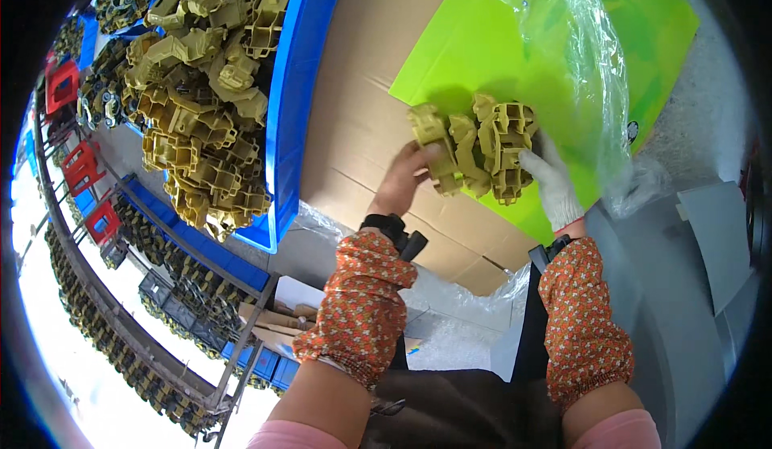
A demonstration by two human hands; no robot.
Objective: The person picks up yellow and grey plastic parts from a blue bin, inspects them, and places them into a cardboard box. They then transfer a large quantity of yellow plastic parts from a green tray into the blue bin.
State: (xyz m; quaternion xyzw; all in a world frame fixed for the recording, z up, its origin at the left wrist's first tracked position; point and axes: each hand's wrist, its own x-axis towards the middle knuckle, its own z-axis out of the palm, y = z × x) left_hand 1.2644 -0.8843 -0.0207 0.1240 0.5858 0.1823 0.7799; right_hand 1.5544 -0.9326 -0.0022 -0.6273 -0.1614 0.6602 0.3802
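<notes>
Several olive-tan moulded plastic pieces, hollow and box-like with ribs, stand in a row in front of me over the edge of a bright green sheet (466, 55). My left hand (404, 174), bare and slightly blurred, closes its fingers on the lower end of the leftmost plastic piece (433, 139). Two slimmer curved pieces (468, 147) sit in the middle of the row. My right hand (552, 177), in a white glove, grips the rightmost plastic piece (511, 147) from its right side, thumb over the edge; its other fingers are hidden.
To the left, a blue bin (291, 103) is heaped with similar olive plastic pieces (197, 119). Brown cardboard (362, 87) lies beneath the green sheet. Clear plastic film (595, 55) crosses the sheet's right part. Racks holding more parts and red crates (80, 168) stand farther left.
</notes>
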